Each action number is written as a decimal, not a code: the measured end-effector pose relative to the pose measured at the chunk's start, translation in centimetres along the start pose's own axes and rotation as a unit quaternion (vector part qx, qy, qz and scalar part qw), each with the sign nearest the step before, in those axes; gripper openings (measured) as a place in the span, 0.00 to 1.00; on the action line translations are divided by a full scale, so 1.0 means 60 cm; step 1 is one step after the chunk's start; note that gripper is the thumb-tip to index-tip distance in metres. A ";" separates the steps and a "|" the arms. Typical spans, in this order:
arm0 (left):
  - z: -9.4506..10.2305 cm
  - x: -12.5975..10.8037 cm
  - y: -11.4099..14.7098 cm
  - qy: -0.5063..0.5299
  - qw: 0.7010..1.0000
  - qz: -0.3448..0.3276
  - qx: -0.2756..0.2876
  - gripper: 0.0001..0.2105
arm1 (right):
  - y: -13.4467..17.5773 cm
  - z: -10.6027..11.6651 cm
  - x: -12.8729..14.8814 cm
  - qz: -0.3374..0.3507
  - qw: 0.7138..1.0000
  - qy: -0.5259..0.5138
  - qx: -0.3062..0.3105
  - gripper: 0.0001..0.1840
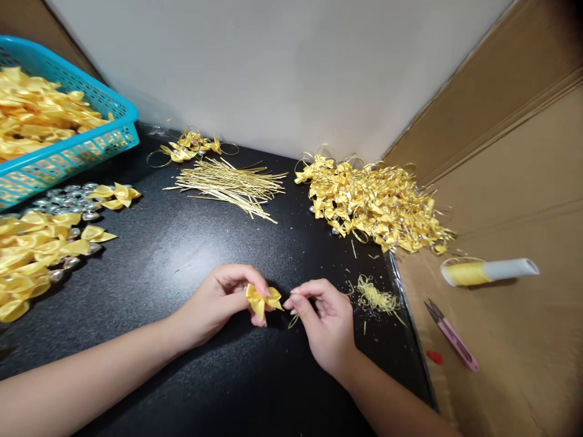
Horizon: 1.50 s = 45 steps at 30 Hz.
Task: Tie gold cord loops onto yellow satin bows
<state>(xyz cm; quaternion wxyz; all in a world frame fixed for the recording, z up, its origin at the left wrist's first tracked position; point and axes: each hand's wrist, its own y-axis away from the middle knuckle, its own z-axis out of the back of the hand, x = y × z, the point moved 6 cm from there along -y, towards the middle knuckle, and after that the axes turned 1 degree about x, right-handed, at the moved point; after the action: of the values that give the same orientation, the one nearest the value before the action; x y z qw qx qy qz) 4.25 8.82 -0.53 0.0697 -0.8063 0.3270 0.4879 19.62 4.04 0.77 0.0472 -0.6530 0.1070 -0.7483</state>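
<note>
Lower ctr of frame, over the black table [191, 388], L hand [216, 303] has thumb & fingers closed on a yellow bow [263, 300], tails toward the bottom edge. R hand [330, 321], just beside it, is pinched on a fine thread [293, 322] w/ a small loop showing under the fingertips; can't tell if the thread is round the bow or if R fingertips touch its tip. Lower R: pink snips [455, 341] lying on the brown card [514, 230], a red bit [435, 357] just beside them, neither in hand. Slightly higher, near the table's R edge, scraps [376, 296] of thread, & on the card a pale tube [505, 269] w/ a yellow wrap at one end.

L edge, mid-height: loose bows [39, 246] in rough rows w/ silver beads [68, 198] among & behind them; they look untied, so prob waiting. Upper R of ctr: big pile [373, 206] of beaded, looped bows, apparently done. Upper ctr: straight gold ties [228, 185], prob unused; just behind, a small cluster [189, 145] of looped bows, maybe done too. Upper L: blue basket [130, 112] heaped w/ more bows, no loops visible on them. Judging by that, lots finished, lots left; the one in hand looks mid-step, prob being tied, w/ no bead or gold loop visible on it from here
</note>
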 end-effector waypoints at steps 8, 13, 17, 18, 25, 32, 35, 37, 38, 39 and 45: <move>0.011 0.006 -0.009 0.037 0.995 0.026 -0.091 0.09 | -0.001 -0.002 0.007 0.013 1.000 0.027 0.009 0.04; 0.006 0.028 -0.004 0.102 0.988 0.093 -0.073 0.13 | -0.004 -0.007 0.016 0.032 0.996 0.084 0.025 0.05; -0.005 0.030 0.000 0.132 0.985 0.105 -0.043 0.13 | -0.005 -0.010 0.020 0.046 0.993 0.099 0.035 0.06; -0.008 0.030 0.000 0.136 0.984 0.105 -0.037 0.12 | -0.005 -0.010 0.021 0.049 0.993 0.098 0.035 0.06; -0.009 0.034 0.000 0.143 0.984 0.108 -0.022 0.11 | -0.006 -0.010 0.022 0.061 0.993 0.098 0.034 0.07; -0.007 0.034 0.000 0.140 0.984 0.111 -0.031 0.12 | -0.005 -0.011 0.025 0.070 0.991 0.107 0.036 0.07; -0.009 0.031 0.000 0.133 0.984 0.111 -0.034 0.12 | -0.005 -0.011 0.025 0.070 0.990 0.113 0.040 0.07; -0.008 0.031 0.001 0.127 0.985 0.111 -0.038 0.12 | -0.006 -0.011 0.029 0.079 0.989 0.120 0.040 0.08; -0.007 0.031 0.001 0.125 0.985 0.111 -0.039 0.12 | -0.007 -0.011 0.031 0.083 0.988 0.124 0.040 0.08; -0.006 0.030 0.001 0.122 0.986 0.109 -0.039 0.12 | -0.007 -0.011 0.033 0.087 0.987 0.128 0.039 0.08; -0.005 0.028 0.000 0.113 0.988 0.101 -0.034 0.11 | -0.006 -0.010 0.039 0.099 0.984 0.145 0.039 0.08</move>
<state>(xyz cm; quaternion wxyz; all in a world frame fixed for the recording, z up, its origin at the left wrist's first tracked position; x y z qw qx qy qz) 4.99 7.90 -1.78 -0.0443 -0.8209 0.3957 0.4093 18.70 3.94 3.03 0.1308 -0.5216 0.1475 -0.8301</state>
